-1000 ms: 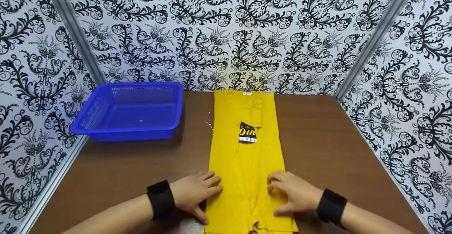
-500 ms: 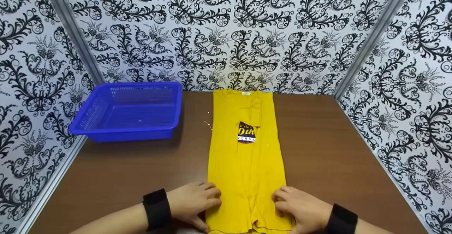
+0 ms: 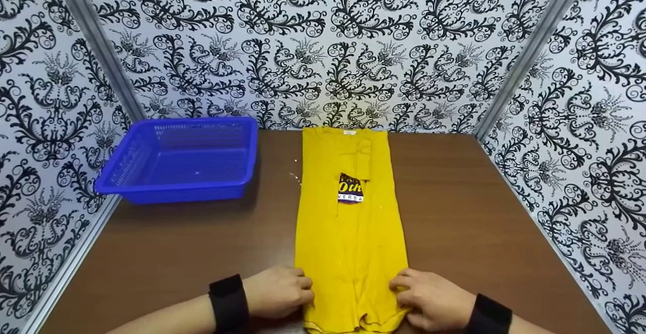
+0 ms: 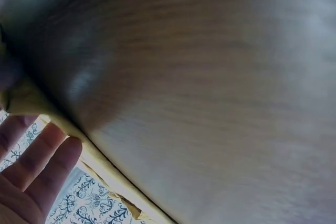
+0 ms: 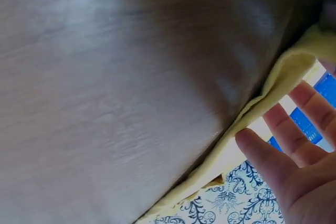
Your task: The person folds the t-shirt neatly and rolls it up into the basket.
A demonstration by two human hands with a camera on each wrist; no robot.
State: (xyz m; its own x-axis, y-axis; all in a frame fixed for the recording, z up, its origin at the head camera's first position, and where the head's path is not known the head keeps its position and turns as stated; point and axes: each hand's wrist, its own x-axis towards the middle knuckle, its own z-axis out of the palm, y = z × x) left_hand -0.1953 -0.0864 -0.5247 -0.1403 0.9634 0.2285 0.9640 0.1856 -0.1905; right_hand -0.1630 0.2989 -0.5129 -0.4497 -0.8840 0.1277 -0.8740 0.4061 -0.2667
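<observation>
A yellow T-shirt (image 3: 348, 243), its sides folded in to a long narrow strip, lies lengthwise on the brown table (image 3: 454, 208). Its collar, with a white label (image 3: 349, 132), points to the far wall, and a dark printed logo (image 3: 350, 188) shows partly on the front. My left hand (image 3: 280, 292) pinches the left edge near the hem, fingers on top. On the opposite edge, my right hand (image 3: 436, 299) grips the cloth with its thumb under the hem corner, which is drawn up a little. Both wrist views show fingers along the shirt's edge; the thumbs are mostly hidden.
A blue plastic basket (image 3: 174, 188) stands at the back left of the table. Patterned panels (image 3: 292, 61) with metal corner posts enclose the back and sides. A few small white specks lie on the table just left of the shirt.
Both hands have slid toward the hem, the right one farther. Their spread fingers have curled onto the shirt's edges, and the lower corners have been drawn inward and slightly up.
</observation>
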